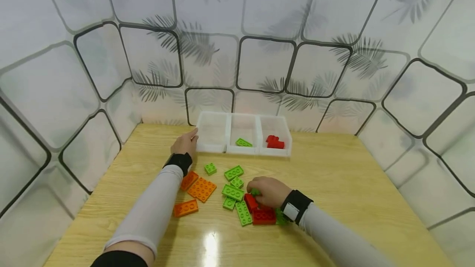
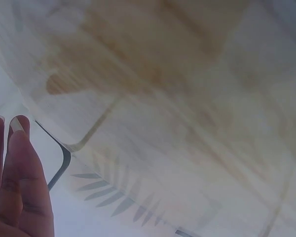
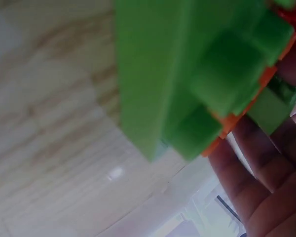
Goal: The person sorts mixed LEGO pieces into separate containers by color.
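Observation:
My left hand rests against the left side of a white three-compartment tray; in the left wrist view its fingers look fairly straight. Low over a cluster of toy building bricks, my right hand pinches a small green brick between thumb and fingers. Directly below it are red bricks, and another green brick is partly hidden under the wrist. In the right wrist view a large green brick fills the foreground, with the fingers behind it.
Several green bricks lie mid-table, with one small green brick nearer the tray. Orange bricks lie by the left forearm. In the tray, a green brick occupies the middle compartment and red bricks the right one. A patterned curtain encloses the table.

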Tool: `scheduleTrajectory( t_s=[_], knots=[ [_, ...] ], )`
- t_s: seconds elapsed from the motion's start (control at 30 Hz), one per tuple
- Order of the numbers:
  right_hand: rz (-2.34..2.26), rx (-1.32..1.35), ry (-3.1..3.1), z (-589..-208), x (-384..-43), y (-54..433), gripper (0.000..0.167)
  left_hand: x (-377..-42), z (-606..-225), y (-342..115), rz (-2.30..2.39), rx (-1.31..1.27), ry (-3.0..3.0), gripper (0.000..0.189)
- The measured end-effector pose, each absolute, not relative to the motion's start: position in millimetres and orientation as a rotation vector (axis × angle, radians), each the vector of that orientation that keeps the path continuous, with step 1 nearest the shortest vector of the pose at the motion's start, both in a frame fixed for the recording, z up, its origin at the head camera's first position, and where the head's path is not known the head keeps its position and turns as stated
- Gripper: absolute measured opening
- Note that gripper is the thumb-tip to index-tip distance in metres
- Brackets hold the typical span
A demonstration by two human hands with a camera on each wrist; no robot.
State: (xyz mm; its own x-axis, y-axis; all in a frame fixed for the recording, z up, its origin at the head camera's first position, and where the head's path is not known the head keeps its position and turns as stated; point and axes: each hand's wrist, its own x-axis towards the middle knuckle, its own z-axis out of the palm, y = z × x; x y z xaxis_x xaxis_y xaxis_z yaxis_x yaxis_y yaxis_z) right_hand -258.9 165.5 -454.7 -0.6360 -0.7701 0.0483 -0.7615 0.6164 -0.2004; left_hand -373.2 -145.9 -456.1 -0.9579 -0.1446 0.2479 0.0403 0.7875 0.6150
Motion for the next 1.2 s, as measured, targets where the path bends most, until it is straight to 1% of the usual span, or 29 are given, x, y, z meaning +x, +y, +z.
scheduleTrajectory(
  t_s=[0.2,0.4,0.6,0.8,0.9,1.0,1.1,1.2],
  knots=[
    [-0.323,-1.311,2.832,-455.0,-259.6,166.8,0.026,-370.9,-453.7,-145.5,-0.930,0.081,-2.704,0.039],
    [-0.394,-1.353,2.880,-456.1,-261.1,169.1,0.017,-372.3,-453.6,-145.1,-0.922,0.085,-2.707,0.040],
    [-0.418,-1.357,2.890,-455.7,-263.0,170.0,0.023,-373.1,-455.8,-145.5,-0.918,0.095,-2.704,0.040],
    [-0.379,-1.336,2.911,-448.5,-265.7,169.6,0.017,-373.7,-457.5,-145.8,-0.936,0.099,-2.692,0.040],
    [-0.350,-1.359,2.954,-446.2,-268.6,168.4,0.021,-373.6,-458.3,-146.1,-0.936,0.095,-2.693,0.040],
    [-0.303,-1.390,3.036,-445.3,-274.5,167.4,0.031,-373.2,-459.0,-145.4,-0.934,0.096,-2.688,0.040],
    [-0.289,-1.389,3.089,-444.4,-287.5,164.1,0.038,-373.8,-460.6,-146.5,-0.919,0.109,-2.677,0.039],
    [-0.288,-1.348,3.113,-441.1,-304.4,160.0,0.041,-374.8,-462.5,-145.8,-0.905,0.098,-2.665,0.039]
  ],
)
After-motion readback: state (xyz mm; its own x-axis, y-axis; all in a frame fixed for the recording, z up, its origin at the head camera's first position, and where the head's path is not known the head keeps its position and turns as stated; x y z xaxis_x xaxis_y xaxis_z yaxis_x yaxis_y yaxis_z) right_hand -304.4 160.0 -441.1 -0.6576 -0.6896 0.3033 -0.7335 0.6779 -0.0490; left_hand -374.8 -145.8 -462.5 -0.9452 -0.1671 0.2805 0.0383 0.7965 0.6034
